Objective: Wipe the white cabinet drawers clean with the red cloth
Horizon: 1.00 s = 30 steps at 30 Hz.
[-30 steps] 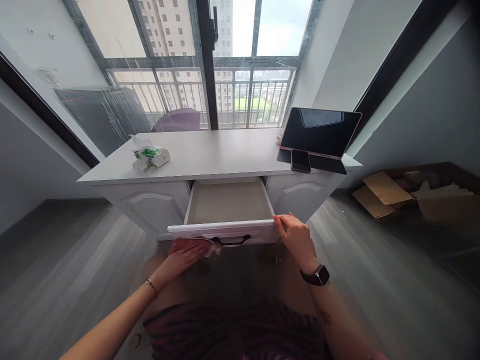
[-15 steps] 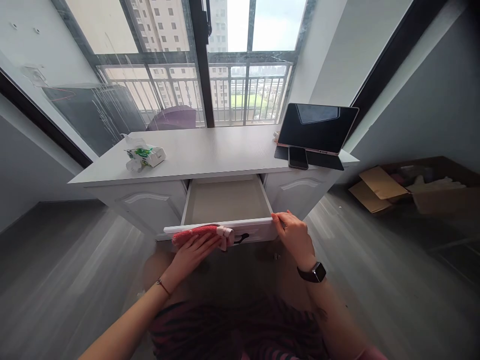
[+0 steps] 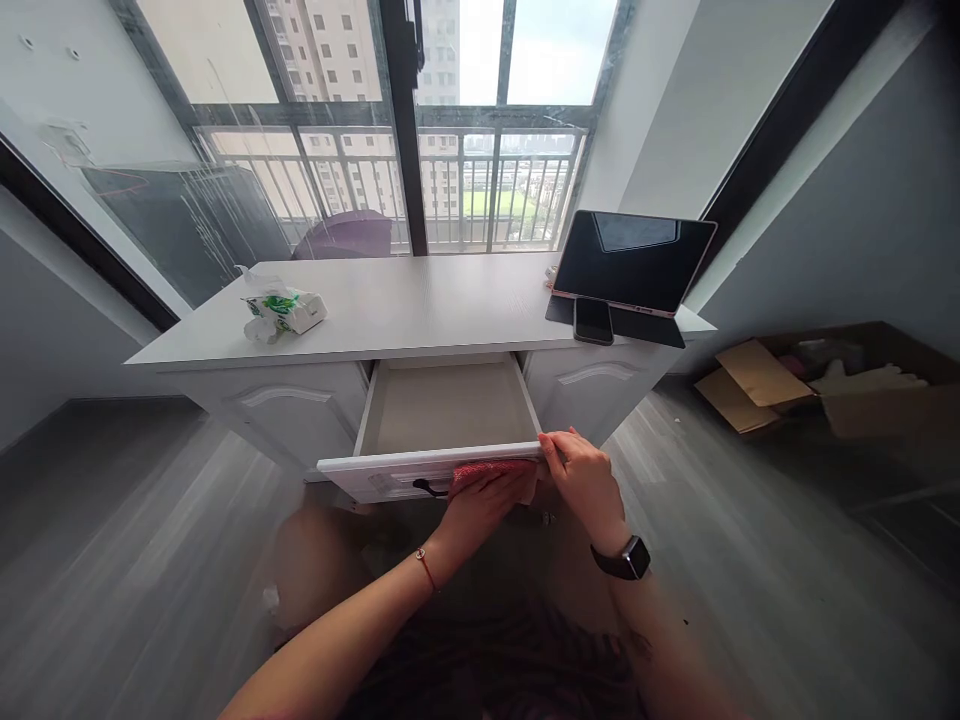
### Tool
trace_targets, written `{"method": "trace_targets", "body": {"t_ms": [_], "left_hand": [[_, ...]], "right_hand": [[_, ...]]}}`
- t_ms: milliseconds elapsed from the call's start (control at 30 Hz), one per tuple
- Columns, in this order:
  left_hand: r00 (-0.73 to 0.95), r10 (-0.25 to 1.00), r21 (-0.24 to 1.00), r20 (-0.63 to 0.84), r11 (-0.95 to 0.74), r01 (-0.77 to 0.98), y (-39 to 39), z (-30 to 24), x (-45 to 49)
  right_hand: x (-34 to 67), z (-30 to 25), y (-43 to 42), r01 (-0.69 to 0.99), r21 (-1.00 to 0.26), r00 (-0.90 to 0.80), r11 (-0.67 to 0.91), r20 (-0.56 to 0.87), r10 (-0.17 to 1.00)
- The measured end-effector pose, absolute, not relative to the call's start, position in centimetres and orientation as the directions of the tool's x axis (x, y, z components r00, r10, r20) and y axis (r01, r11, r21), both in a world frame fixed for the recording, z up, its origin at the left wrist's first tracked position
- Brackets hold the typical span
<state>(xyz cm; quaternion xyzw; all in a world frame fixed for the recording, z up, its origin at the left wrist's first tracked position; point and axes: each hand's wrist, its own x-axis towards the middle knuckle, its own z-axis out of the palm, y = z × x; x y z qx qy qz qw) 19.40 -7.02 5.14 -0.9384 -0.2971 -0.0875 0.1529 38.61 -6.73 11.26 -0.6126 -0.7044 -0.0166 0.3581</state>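
A white drawer point(image 3: 386, 483) is pulled out of the desk, its grey inside bare. My left hand point(image 3: 484, 508) presses a red cloth point(image 3: 484, 469) flat against the right half of the drawer's front, with the fingers over the cloth. Just left of the cloth, the dark handle point(image 3: 427, 488) is in view. At the drawer's right front corner, my right hand point(image 3: 586, 480) grips the top edge between thumb and fingers. Part of the cloth is hidden under my left hand.
On the white desktop point(image 3: 420, 300) are a tissue pack point(image 3: 289, 310) at left, and a tablet point(image 3: 634, 260) and phone point(image 3: 592, 321) at right. An open cardboard box point(image 3: 877, 400) sits on the floor at right. A window point(image 3: 465, 130) is behind.
My left hand has slid the red cloth rightward along the drawer front, past the handle. My right hand keeps its grip on the corner.
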Motion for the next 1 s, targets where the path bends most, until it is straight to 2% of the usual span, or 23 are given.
{"method": "trace_targets", "body": {"t_ms": [267,633,733,833,900,1000], "left_hand": [[0.765,0.588,-0.188,0.265,-0.746,0.639,-7.5,5.3,11.5],[0.575,0.704,-0.117,0.416,-0.586,0.802,-9.5,3.1,0.1],[0.402,0.793,-0.009,0.458,-0.448,0.894,-10.5,1.2,0.6],[0.146,0.836,0.161,0.529,-0.268,0.950,-11.0,-1.3,3.9],[-0.021,0.807,0.298,0.590,-0.193,0.935,-10.8,-2.6,6.9],[-0.245,0.800,0.530,0.548,-0.105,0.841,-10.3,-3.7,11.4]], "right_hand": [[38.4,10.9,-6.7,0.874,-0.423,0.032,0.238,0.540,0.841],[37.8,9.8,-6.8,0.884,-0.417,0.080,0.212,0.580,0.811],[37.6,9.7,-6.7,0.881,-0.425,0.090,0.209,0.584,0.807],[37.4,9.6,-6.6,0.882,-0.425,0.099,0.202,0.588,0.803],[37.3,9.4,-6.6,0.885,-0.426,0.114,0.188,0.591,0.799],[37.3,9.0,-6.6,0.885,-0.429,0.125,0.182,0.595,0.794]]}}
